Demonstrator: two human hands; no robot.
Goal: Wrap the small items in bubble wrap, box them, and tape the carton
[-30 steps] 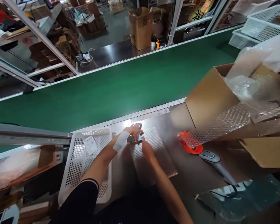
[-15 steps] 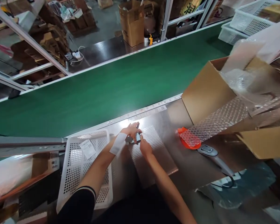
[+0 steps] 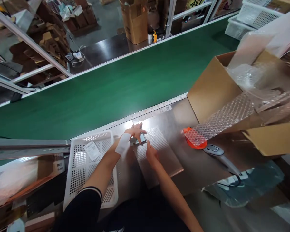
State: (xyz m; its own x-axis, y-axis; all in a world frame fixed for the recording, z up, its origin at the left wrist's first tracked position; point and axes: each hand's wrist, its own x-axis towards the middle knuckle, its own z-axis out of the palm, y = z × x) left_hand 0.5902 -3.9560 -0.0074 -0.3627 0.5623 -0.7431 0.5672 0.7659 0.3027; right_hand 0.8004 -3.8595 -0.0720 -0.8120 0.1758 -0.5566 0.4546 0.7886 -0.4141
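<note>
A small flat pale-blue thing with dark edges [image 3: 142, 138] lies at the far left end of a clear bubble-wrap sheet or pouch [image 3: 164, 154] on the metal table. My left hand [image 3: 136, 131] is over it from the far left, thumb and fingers gripping around it. My right hand [image 3: 151, 153] is closed at its near right edge, fingertips touching or almost touching it. What those fingers pinch, if anything, is too small to make out. A white paper label [image 3: 123, 144] clings to my left wrist.
A white perforated basket [image 3: 114, 180] with a printed slip [image 3: 92, 150] stands left. Rightward are an orange tape roll or ring [image 3: 195, 143], a grey handheld scanner [image 3: 219, 158] and an open carton [image 3: 212, 87] with bubble wrap. The green conveyor belt [image 3: 125, 87] runs beyond the table.
The fingers of my left hand look more spread over the pale-blue thing. My right hand sits slightly lower against its edge. The whole view has shifted slightly.
</note>
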